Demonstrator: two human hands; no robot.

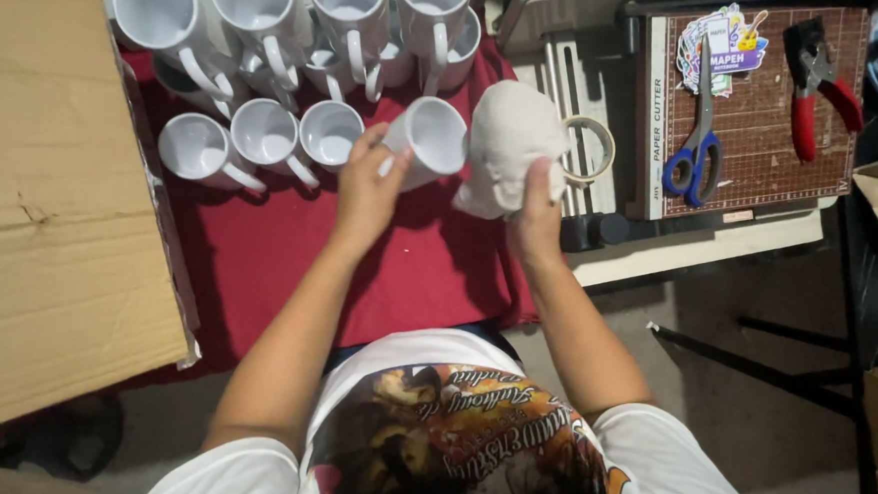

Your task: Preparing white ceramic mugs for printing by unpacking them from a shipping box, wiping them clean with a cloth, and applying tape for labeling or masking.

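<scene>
Your left hand is wrapped around a white mug, fingers closed on its body, tipping it sideways so the open mouth faces toward your right. Your right hand is clenched on a bunched off-white cloth, held up just beside the mug's rim, close but I can't tell if it's touching. The mug sits in the air above the red cloth covering the table, near the front of the mug group. The tilt looks like it's there to put the opening within the cloth's reach. Both forearms come up from the bottom of the view and angle inward, wrists meeting near the middle, elbows tucked by your torso. Behind your left hand, three upright white mugs stand in a row, handles toward you, and more stacked mugs crowd the back of the table. A flat cardboard sheet leans on the far left. To the right: a roll of tape just beside the cloth, a paper cutter board with blue-handled scissors and stickers on it, and a red-handled punch tool at its corner.
</scene>
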